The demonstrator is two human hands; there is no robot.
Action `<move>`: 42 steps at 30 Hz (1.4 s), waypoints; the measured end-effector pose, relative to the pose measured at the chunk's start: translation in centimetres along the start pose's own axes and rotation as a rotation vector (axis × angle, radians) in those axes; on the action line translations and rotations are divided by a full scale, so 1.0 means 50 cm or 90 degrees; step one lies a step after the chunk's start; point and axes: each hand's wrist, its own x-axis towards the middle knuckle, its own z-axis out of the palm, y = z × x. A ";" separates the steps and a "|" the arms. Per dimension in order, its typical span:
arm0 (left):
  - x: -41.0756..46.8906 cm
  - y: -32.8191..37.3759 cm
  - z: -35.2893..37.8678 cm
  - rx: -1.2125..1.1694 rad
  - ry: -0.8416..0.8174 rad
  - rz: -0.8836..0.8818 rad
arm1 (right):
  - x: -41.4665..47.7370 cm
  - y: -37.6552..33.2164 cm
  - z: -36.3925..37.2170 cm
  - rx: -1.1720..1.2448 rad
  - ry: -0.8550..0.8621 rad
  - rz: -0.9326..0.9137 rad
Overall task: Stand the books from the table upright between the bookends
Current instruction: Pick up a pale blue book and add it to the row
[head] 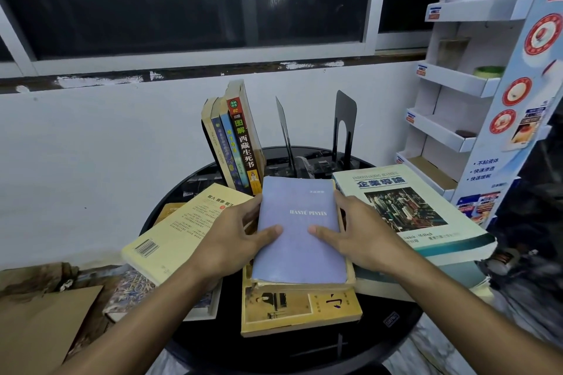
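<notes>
Left hand (234, 234) and right hand (353, 234) clasp the blue book (300, 240) by its long edges, its length apparently pointing far toward the bookends (345, 122).

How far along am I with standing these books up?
Done: four books stand leaning at the back, beside the bookends. In hand: left hand and right hand grip the blue book. Left: yellow book, green textbook and several more lie flat.

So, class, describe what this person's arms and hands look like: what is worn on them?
Both the left hand and right hand are bare: no gloves, rings or watch show. The left forearm and right forearm are bare too, with no sleeve in view.
</notes>
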 end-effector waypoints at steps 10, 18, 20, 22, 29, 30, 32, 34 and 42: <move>-0.013 0.014 -0.005 -0.132 0.105 0.064 | 0.000 -0.028 -0.004 0.038 0.138 -0.099; 0.011 0.023 -0.003 -0.186 0.268 0.172 | 0.049 -0.020 -0.002 0.174 0.219 -0.241; 0.012 0.023 0.005 -0.216 0.292 0.187 | 0.056 -0.020 -0.006 0.173 0.233 -0.269; 0.009 0.019 0.014 -0.223 0.309 0.199 | 0.060 -0.017 -0.010 0.180 0.228 -0.285; 0.007 0.006 0.013 -0.201 0.276 0.206 | 0.070 -0.004 -0.017 0.179 0.180 -0.266; 0.008 0.007 0.007 -0.194 0.257 0.202 | 0.073 -0.003 -0.020 0.159 0.176 -0.258; 0.011 0.010 -0.006 -0.169 0.217 0.196 | 0.075 -0.003 -0.020 0.112 0.194 -0.245; 0.012 0.013 -0.018 -0.127 0.194 0.192 | 0.076 -0.004 -0.017 0.036 0.271 -0.261; -0.002 0.019 -0.029 -0.095 0.147 0.198 | 0.056 -0.052 -0.013 -0.026 0.289 -0.322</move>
